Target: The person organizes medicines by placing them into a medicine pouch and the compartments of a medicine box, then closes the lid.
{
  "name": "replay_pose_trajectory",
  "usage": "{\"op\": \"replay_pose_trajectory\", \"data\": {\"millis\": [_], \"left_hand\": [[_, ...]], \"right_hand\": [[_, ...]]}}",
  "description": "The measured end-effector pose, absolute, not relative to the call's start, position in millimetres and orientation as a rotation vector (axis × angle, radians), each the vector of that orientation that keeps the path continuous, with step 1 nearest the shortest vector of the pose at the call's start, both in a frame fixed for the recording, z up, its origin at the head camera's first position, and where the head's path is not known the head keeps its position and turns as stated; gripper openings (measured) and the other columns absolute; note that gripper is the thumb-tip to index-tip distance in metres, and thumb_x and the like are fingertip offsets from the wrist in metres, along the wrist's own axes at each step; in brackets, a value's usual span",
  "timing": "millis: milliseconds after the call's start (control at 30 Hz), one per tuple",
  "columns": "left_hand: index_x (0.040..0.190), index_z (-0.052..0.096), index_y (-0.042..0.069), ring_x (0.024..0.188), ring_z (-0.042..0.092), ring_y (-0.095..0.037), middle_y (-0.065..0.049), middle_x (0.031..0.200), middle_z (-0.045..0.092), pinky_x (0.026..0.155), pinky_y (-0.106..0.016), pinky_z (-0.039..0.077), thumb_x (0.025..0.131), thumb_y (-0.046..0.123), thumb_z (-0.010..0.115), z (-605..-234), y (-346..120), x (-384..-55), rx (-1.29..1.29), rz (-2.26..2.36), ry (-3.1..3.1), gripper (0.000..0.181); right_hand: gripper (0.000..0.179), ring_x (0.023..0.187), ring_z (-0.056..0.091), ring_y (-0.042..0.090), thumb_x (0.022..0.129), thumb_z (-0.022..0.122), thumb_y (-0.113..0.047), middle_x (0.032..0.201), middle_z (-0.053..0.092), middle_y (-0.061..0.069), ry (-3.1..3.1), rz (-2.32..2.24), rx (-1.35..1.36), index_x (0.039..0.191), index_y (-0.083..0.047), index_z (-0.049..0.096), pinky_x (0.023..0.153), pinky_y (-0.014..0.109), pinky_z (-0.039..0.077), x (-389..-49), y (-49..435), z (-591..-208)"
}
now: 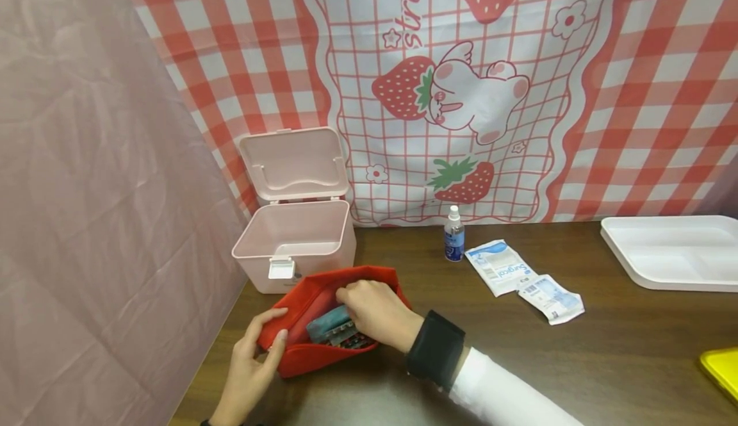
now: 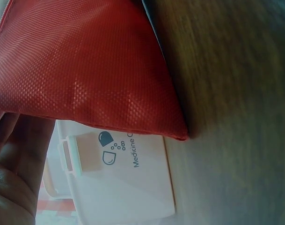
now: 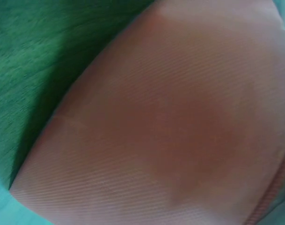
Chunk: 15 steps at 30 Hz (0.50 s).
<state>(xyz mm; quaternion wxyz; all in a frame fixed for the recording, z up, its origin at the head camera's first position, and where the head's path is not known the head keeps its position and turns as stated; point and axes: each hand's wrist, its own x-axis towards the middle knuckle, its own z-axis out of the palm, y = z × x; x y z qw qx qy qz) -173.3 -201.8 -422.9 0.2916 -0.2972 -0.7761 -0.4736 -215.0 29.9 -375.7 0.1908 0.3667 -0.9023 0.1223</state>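
A red zip pouch (image 1: 314, 360) lies on the table with its mouth spread wide. My left hand (image 1: 249, 365) grips its left end, thumb on the near wall and fingers at the far side. Inside the pouch are a teal packet (image 1: 327, 325) and some dark, patterned packs (image 1: 354, 341). My right hand (image 1: 380, 314) reaches into the mouth beside the teal packet; its fingertips are hidden, so what they hold does not show. Both wrist views are filled largely by the pouch's woven outer wall (image 2: 86, 61).
Behind the pouch stands a pink medicine box (image 1: 259, 275), lid (image 1: 296, 163) raised. To the right are a small spray bottle (image 1: 454, 240), a surgical packet (image 1: 496, 269) and a smaller white packet (image 1: 551, 299). A white tray (image 1: 634, 278) and a yellow object (image 1: 723, 368) sit at far right.
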Motion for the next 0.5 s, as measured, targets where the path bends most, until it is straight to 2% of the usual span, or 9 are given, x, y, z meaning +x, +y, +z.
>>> {"op": "replay_pose_trajectory", "data": {"millis": [500], "left_hand": [[0.116, 0.054, -0.002, 0.076, 0.057, -0.003, -0.015, 0.098, 0.063, 0.059, -0.014, 0.048, 0.078, -0.016, 0.057, -423.2, -201.8, -172.3, -0.783, -1.275, -2.082, 0.040]], "right_hand": [[0.011, 0.074, 0.058, 0.011, 0.077, 0.065, -0.009, 0.080, 0.064, -0.006, -2.343, 0.371, 0.997, 0.086, -0.015, 0.064, 0.066, 0.027, 0.048, -195.9, 51.3, -364.4]]}}
